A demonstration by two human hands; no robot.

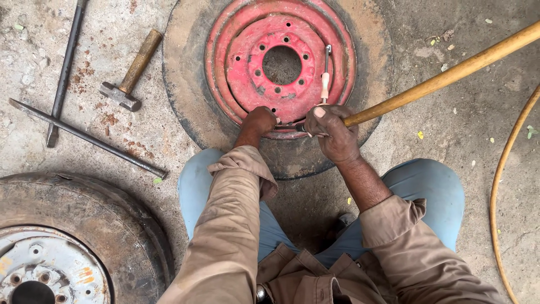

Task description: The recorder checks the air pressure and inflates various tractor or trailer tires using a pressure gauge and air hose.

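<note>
Concrete floor [467,101], stained and gritty, carries a worn tyre [185,67] lying flat with a red steel rim [247,62] set in it. The person crouches over its near edge, knees in blue trousers on either side. The left hand [260,120] is clenched into a fist and pressed down on the lower lip of the red rim, where metal meets rubber; what, if anything, it grips under the fingers cannot be made out. The right hand [332,130] sits just beside it, fingers wrapped tightly round the near end of a long wooden handle [450,76] that slopes up and away to the right edge of the view — its working end is hidden under the hand, at the rim's edge. A slim metal valve tool [325,73] with a pale grip stands on the rim just above the right hand.

To the left, well apart from the hands, a short sledgehammer [130,76] with a wooden shaft lies on the floor near two long steel bars [84,135] that cross each other. A second tyre with a grey-white rim [45,270] fills the lower left corner, and a tan hose [500,180] curves down the right side.
</note>
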